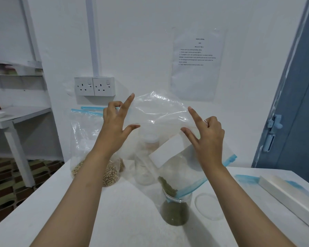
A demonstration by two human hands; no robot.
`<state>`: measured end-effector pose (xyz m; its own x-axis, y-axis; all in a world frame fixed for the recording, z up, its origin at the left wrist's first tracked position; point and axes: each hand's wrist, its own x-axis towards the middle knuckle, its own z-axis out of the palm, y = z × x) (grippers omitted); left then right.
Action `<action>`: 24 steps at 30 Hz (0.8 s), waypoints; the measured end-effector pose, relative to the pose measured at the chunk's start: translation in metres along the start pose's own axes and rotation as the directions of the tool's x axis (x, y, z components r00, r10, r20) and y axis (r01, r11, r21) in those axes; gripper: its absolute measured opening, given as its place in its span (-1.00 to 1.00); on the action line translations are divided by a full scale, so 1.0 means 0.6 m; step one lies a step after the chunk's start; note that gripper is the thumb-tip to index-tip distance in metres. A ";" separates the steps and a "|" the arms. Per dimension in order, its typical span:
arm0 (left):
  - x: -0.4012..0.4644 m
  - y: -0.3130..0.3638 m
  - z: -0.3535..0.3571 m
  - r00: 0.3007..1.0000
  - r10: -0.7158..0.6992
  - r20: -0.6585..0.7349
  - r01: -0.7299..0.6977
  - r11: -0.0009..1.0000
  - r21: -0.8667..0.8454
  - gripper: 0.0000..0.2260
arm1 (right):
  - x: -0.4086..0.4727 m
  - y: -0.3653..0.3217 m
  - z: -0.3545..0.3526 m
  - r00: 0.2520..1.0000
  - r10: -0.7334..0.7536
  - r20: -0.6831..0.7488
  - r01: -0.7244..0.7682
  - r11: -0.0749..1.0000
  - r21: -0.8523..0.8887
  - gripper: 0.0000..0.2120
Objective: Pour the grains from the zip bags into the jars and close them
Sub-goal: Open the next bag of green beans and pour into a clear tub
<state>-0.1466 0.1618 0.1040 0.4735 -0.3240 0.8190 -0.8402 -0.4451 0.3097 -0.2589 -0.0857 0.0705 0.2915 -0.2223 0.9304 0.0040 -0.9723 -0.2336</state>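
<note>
I hold a clear zip bag (161, 113) upside down, its blue zip mouth (191, 188) inside the neck of a clear jar (175, 211). Green grains run down the bag's corner into the jar, which is partly full of them. My left hand (116, 125) pinches the bag's upper left corner, index finger and thumb sticking out. My right hand (207, 136) pinches the upper right corner the same way. A clear jar lid (209, 205) lies flat to the jar's right. An empty jar (146, 168) stands behind.
Further zip bags (89, 139) holding tan grains stand at the left on the white table (125, 220). A long white box (289, 195) lies on blue-edged bags at the right edge. A wall socket (95, 86) and a taped paper sheet (196, 63) are behind.
</note>
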 end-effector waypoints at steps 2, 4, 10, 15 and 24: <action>0.003 0.003 0.000 1.000 -0.002 -0.010 0.002 1.000 -0.006 -0.26 | 0.002 0.000 -0.001 1.000 0.000 -0.001 0.000 1.000 0.015 -0.50; 0.003 0.005 -0.002 0.997 -0.041 -0.072 0.041 0.999 -0.007 -0.23 | 0.002 0.000 -0.003 1.000 -0.005 -0.005 0.005 0.999 0.035 -0.50; -0.046 0.026 0.043 0.848 -0.449 -0.280 0.364 0.879 -0.307 -0.01 | -0.012 -0.001 -0.012 0.997 -0.047 -0.063 0.052 0.995 0.080 -0.50; -0.059 0.041 0.072 0.775 -0.628 -0.073 0.450 0.630 -0.633 0.01 | -0.025 0.006 -0.013 0.995 -0.045 -0.086 0.052 0.995 0.086 -0.50; -0.040 0.045 0.081 0.802 -0.588 -0.103 0.395 0.653 -0.646 -0.13 | -0.033 0.011 -0.014 0.993 0.078 -0.092 -0.075 0.997 0.033 -0.47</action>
<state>-0.1678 0.1169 0.0691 0.8467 0.0876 0.5249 -0.5320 0.1204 0.8381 -0.2725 -0.0883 0.0530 0.2020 -0.3027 0.9314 0.0141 -0.9500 -0.3118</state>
